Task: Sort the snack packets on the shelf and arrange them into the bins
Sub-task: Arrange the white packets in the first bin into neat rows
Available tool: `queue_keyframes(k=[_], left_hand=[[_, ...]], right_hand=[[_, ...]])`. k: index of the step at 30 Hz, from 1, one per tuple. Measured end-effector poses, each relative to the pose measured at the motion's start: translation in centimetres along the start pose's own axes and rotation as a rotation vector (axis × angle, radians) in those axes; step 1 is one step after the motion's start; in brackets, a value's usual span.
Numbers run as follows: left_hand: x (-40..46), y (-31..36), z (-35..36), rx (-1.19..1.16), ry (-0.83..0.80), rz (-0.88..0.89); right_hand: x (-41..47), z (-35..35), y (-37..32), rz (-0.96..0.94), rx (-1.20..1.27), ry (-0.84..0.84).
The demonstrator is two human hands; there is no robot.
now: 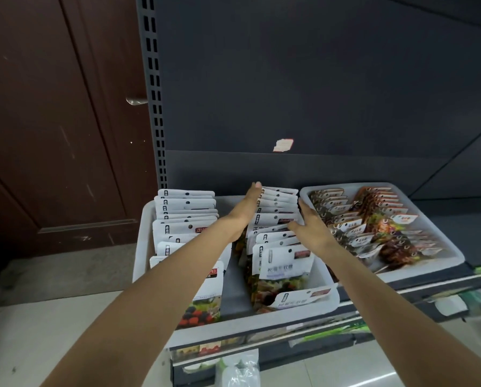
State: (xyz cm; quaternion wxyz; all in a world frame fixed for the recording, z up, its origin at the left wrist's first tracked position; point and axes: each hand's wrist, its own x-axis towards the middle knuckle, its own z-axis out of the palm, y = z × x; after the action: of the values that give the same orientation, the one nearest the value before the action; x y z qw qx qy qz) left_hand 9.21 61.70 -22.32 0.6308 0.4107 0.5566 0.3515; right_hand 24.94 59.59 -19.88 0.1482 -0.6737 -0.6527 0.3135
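Note:
A white bin point(261, 319) on the shelf holds two rows of white-topped snack packets. The left row point(186, 216) stands upright. The right row point(278, 210) sits between my hands. My left hand point(246, 208) lies flat against that row's left side, fingers straight and reaching the rearmost packet. My right hand point(310, 224) presses the row's right side, thumb across a packet top. Neither hand grips a packet. A second white bin point(429, 233) to the right holds brown-and-white packets point(373, 219) in two slanted rows.
The dark shelf back panel point(317, 93) rises behind the bins. A brown door point(52, 121) with a metal handle stands on the left. A clear plastic bag point(239, 370) lies below the shelf edge. Green price strips point(339, 331) run along the shelf front.

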Motion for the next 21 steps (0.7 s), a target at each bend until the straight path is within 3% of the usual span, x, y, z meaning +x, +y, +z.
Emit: queue_keyframes(k=[9, 16, 21], left_hand=[[-0.7, 0.8, 0.3, -0.027, 0.165, -0.046], [0.4, 0.7, 0.1, 0.007, 0.131, 0.012], [0.3, 0.0, -0.2, -0.197, 0.116, 0.019]], right_hand=[[0.8, -0.4, -0.2, 0.104, 0.261, -0.04], [4.4, -0.4, -0.5, 0.192, 0.409, -0.068], [4.7, 0.0, -1.2, 0.064, 0.475, -0.05]])
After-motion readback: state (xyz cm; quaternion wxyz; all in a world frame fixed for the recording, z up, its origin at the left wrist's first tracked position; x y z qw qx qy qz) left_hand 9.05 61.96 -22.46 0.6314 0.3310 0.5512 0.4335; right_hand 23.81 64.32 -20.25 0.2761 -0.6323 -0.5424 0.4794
